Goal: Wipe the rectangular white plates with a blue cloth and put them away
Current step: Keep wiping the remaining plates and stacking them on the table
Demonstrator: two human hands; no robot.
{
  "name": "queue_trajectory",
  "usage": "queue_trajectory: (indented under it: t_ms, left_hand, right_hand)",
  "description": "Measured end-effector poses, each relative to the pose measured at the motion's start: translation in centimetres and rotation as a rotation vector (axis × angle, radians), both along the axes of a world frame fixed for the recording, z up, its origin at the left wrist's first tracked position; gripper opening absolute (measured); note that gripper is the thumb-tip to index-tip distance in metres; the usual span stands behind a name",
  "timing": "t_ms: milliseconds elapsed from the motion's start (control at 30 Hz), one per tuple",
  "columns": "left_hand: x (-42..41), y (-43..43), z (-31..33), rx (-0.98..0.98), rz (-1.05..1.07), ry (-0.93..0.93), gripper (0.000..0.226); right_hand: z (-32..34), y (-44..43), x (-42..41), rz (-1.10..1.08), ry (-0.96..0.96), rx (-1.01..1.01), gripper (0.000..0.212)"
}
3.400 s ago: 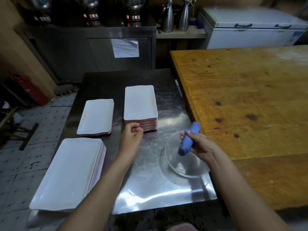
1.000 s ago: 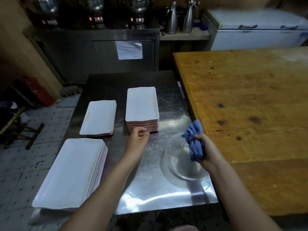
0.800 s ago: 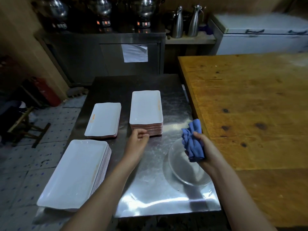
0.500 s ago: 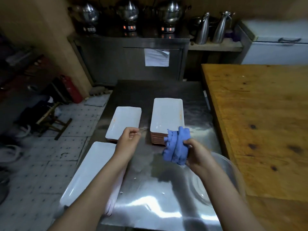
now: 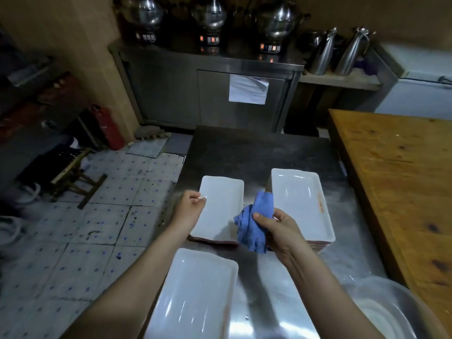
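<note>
The left hand (image 5: 188,209) pinches the left rim of the top plate (image 5: 221,211). The plate lies on a low stack on the worktop (image 5: 244,152), between both hands, long axis pointing away from the person. The right hand (image 5: 283,231) grips the cloth (image 5: 254,231) at the plate's right rim. Plate: white, rectangular, glossy.

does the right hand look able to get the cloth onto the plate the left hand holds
Probably yes: the right hand holds the blue cloth right beside that plate, nothing between, and the left hand grips only its left edge.
</note>
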State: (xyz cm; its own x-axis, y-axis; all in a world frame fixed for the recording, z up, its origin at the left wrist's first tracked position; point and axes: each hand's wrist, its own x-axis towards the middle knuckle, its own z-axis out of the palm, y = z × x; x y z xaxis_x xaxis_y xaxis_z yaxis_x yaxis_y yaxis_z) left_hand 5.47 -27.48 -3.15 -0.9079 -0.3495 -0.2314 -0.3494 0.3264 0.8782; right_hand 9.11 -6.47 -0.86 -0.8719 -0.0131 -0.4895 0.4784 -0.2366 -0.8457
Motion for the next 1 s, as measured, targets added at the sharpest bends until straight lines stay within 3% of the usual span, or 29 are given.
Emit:
queue_trajectory:
  t_ms: [167,267,500,600,733,933,1000]
  left_hand:
    - [-4.0,-1.5,-3.8,-0.206,0.008,-0.126,0.041]
    - [-5.1,-1.9,-5.7,-0.223,-0.047,-0.220,0.051]
    - [-5.0,-2.1,-7.3,-0.321,-0.146,-0.133,0.014]
    - [-5.0,-1.8,-7.1,-0.401,-0.117,-0.104,0.013]
    - [-4.7,-1.5,-6.7,-0.453,-0.087,-0.067,0.016]
    - [-4.7,-0.9,-5.0,-0.280,-0.063,0.039,0.010]
    - [-4.8,-0.7,-4.7,-0.203,-0.094,0.007,0.007]
  right_hand:
    - [-2.1,-2.6,-2.7,-0.041,0.003,0.075,0.015]
    - [-3.1,-3.5,-3.6,-0.054,-0.041,0.036,0.015]
    - [-4.4,-4.7,-3.9,-0.118,-0.123,-0.032,0.034]
    - [-4.4,-5.3,-4.0,-0.126,-0.137,-0.024,0.043]
    - [-4.4,-5.6,-4.2,-0.157,-0.131,-0.002,0.034]
    - [-4.1,-5.7,-3.8,-0.176,-0.109,-0.173,0.007]
    - [-4.1,-5.6,-3.7,-0.185,-0.153,-0.274,0.031]
